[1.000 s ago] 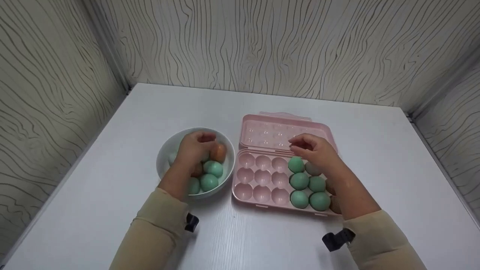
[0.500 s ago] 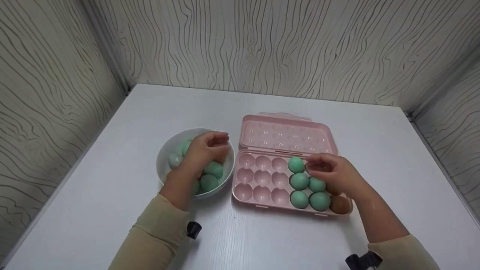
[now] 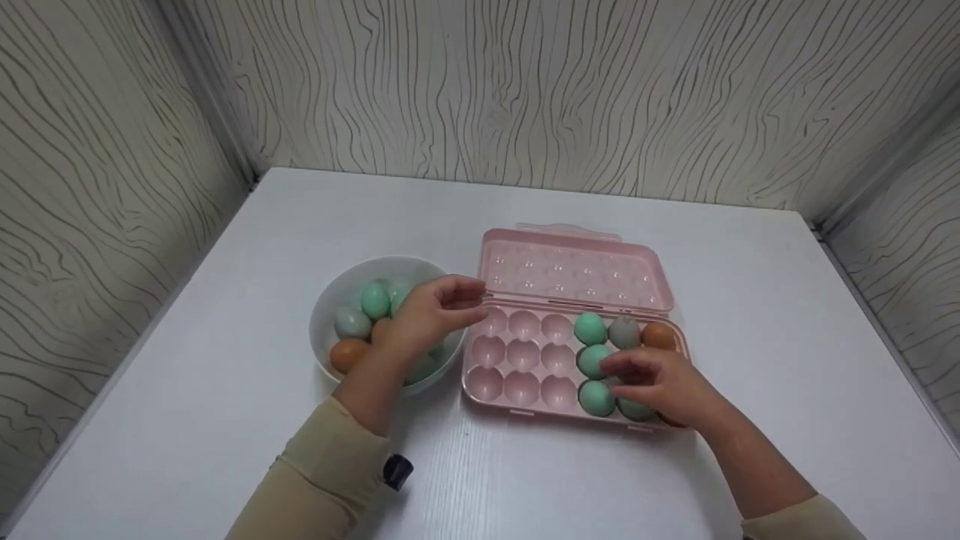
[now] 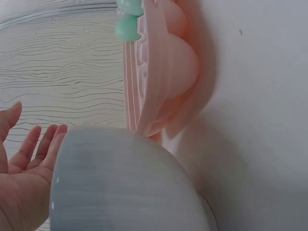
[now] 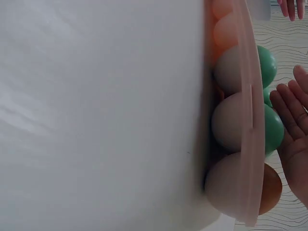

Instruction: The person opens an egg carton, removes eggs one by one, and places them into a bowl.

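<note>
My left hand (image 3: 436, 311) hovers over the right side of a white bowl (image 3: 322, 311), fingers reaching toward the carton and nothing seen between them. Green, pale grey and brown eggs lie in the bowl, partly hidden by that hand. My right hand (image 3: 664, 382) is over the front right of a pink egg carton (image 3: 475, 397), fingertips right at a green egg (image 3: 591, 361); the right wrist view shows its fingers (image 5: 286, 103) extended, holding nothing. Green eggs, a grey egg (image 3: 624, 331) and a brown egg (image 3: 658, 335) sit in the carton's right columns. Bare hollows show on its left.
The carton's lid (image 3: 577, 271) lies folded back behind its base. Bowl and carton stand side by side on a white table (image 3: 225, 270), walled behind and at the sides by wood-grain panels (image 3: 480, 90).
My left hand has moved right, from the bowl's middle to over its right rim. My right hand has come from the back of the carton toward its front, uncovering the grey and brown eggs behind.
</note>
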